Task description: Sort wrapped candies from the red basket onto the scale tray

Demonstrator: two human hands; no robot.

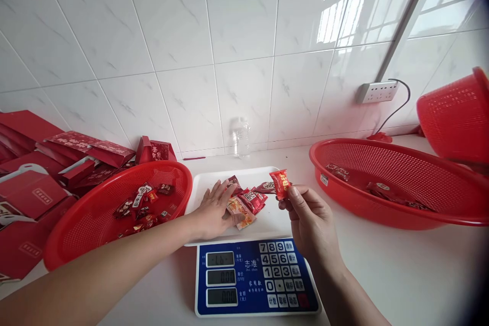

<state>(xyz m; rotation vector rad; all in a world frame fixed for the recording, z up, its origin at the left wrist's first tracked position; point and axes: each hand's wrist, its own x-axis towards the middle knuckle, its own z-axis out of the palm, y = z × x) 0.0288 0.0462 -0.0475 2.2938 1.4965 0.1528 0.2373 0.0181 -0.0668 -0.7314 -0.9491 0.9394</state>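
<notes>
My right hand (315,221) pinches a small red candy packet (279,184) with yellow lettering, held above the right side of the white weighing tray (274,221). My left hand (217,213) lies spread over the left part of the tray, its fingers touching a small heap of wrapped candies. In that heap are red packets (253,200) and an orange-and-cream packet (240,212); part of it is hidden under my fingers. Below the tray is the blue panel of a digital scale (252,285), with two lower displays reading 0.00.
A red mesh basket (183,178) with several wrapped candies stands at left, another basket (367,214) with a few packets at right. Red gift boxes (42,193) pile up at far left. A clear bottle (242,137) stands by the wall, near a power strip (379,92). A red basket (454,112) tilts at far right.
</notes>
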